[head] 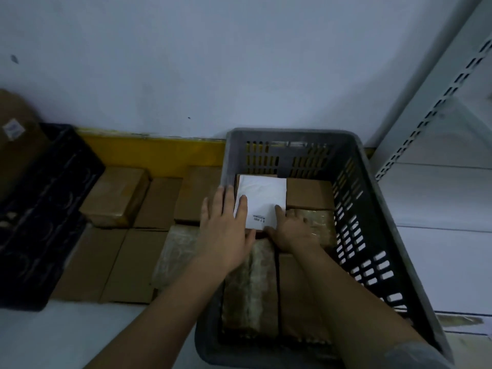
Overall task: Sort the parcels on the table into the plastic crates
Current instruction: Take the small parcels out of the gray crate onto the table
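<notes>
A grey plastic crate (372,209) stands at the right with several brown parcels packed inside. A parcel with a white label (263,198) lies in the crate's far left part. My left hand (226,230) rests flat over the crate's left wall, fingers spread, fingertips on the label's left edge. My right hand (290,230) is inside the crate, fingers on the label's near right corner. Both hands press on this parcel. Brown cardboard parcels (117,195) lie in rows on the surface left of the crate.
A black crate (40,209) stands at the far left with a large cardboard box (18,134) behind it. A yellow strip (151,153) runs along the wall. White metal shelving (439,129) rises at the right.
</notes>
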The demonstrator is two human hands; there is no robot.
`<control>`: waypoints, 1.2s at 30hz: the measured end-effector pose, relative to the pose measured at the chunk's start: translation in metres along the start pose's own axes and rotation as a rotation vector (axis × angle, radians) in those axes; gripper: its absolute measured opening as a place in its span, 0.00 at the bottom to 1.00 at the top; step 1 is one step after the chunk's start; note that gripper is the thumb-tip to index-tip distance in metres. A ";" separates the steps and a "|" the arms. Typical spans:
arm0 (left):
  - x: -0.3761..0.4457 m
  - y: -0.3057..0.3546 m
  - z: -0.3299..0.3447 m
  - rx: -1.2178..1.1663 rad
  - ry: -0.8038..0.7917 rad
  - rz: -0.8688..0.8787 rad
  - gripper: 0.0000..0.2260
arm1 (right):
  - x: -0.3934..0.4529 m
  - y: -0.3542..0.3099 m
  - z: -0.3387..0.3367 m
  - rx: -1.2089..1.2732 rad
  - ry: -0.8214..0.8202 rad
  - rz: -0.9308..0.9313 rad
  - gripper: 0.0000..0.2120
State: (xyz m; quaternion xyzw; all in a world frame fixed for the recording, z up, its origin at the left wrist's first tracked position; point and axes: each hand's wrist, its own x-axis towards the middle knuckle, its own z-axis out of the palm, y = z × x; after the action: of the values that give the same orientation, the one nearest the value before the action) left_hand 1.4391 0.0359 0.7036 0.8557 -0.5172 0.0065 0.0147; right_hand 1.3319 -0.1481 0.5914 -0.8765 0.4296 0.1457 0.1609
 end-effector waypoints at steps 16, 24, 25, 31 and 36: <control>0.020 0.005 -0.008 -0.404 0.283 -0.029 0.28 | -0.009 0.020 -0.107 0.862 0.582 -0.041 0.15; 0.065 0.027 -0.043 -1.475 -0.006 -0.392 0.13 | -0.065 0.025 -0.147 1.072 0.623 -0.220 0.11; 0.065 0.025 -0.046 -1.501 0.033 -0.423 0.10 | -0.065 0.026 -0.144 1.073 0.640 -0.210 0.12; 0.059 -0.018 -0.048 -1.474 0.221 -0.546 0.09 | -0.031 0.030 -0.077 0.631 0.416 -0.056 0.23; 0.037 -0.049 -0.039 -1.484 0.257 -0.628 0.08 | 0.012 0.008 -0.006 0.190 0.119 -0.052 0.36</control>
State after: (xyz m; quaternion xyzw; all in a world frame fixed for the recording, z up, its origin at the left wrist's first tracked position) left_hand 1.4998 0.0275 0.7424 0.7208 -0.1170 -0.2443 0.6380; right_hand 1.3334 -0.1642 0.5910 -0.8753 0.4275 0.0477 0.2211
